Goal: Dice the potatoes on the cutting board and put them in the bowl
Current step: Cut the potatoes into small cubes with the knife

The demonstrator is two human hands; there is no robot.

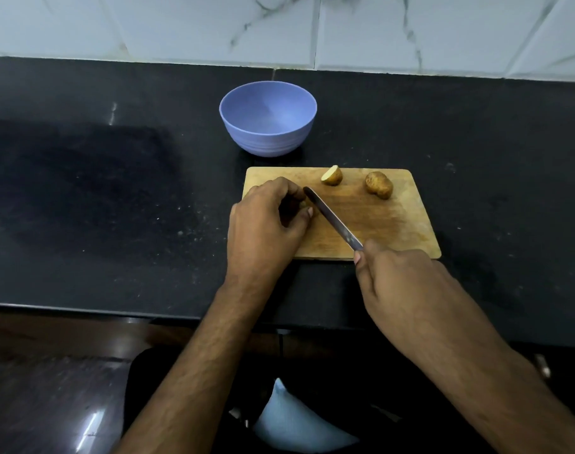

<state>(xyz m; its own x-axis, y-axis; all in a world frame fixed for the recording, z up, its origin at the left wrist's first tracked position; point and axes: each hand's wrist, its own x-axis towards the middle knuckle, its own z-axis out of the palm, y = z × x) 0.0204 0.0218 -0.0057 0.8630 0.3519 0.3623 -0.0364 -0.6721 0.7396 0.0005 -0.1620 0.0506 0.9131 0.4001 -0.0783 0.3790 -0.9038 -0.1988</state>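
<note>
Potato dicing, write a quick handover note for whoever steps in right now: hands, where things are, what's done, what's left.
Left hand grips a potato piece, mostly hidden, at the left of the cutting board.
Right hand holds the knife, blade against that piece.
A half potato and a whole potato sit at the board's far edge.
The blue bowl behind the board holds nothing.
Done: one potato halved.
Left: dice everything, then move it into the bowl.

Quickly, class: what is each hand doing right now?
Left hand: fingers curled in a grip on a potato piece, mostly hidden.
Right hand: grips the steel-bladed knife.
</note>
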